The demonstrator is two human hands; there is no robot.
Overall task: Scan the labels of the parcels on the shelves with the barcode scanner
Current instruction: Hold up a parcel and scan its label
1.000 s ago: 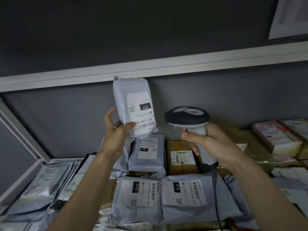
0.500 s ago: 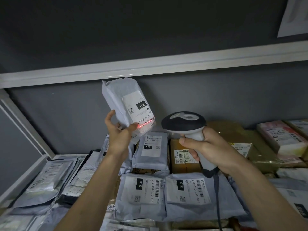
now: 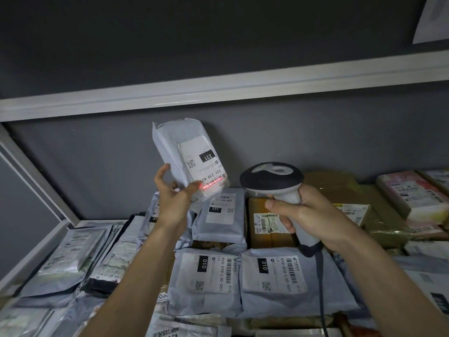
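Note:
My left hand [image 3: 173, 198] holds up a grey poly-bag parcel [image 3: 179, 147] by its lower end, tilted left, its white label marked 231 facing me. A red scan line [image 3: 212, 184] glows across the barcode at the label's bottom edge. My right hand [image 3: 308, 215] grips the handle of the barcode scanner [image 3: 272, 178], whose dark head sits just right of the parcel and points at it. Its cable [image 3: 320, 288] hangs down past my wrist.
On the shelf below lie two grey bags labelled 010 [image 3: 206, 276], another 231 bag [image 3: 220, 215], a brown box [image 3: 264, 224], pink boxes [image 3: 413, 193] at right and flat silver bags [image 3: 73, 254] at left. A white shelf rail [image 3: 218, 91] runs overhead.
The parcel has tilted left and dropped slightly. The red scan line, absent a second ago, lies on its barcode. The scanner has shifted a little.

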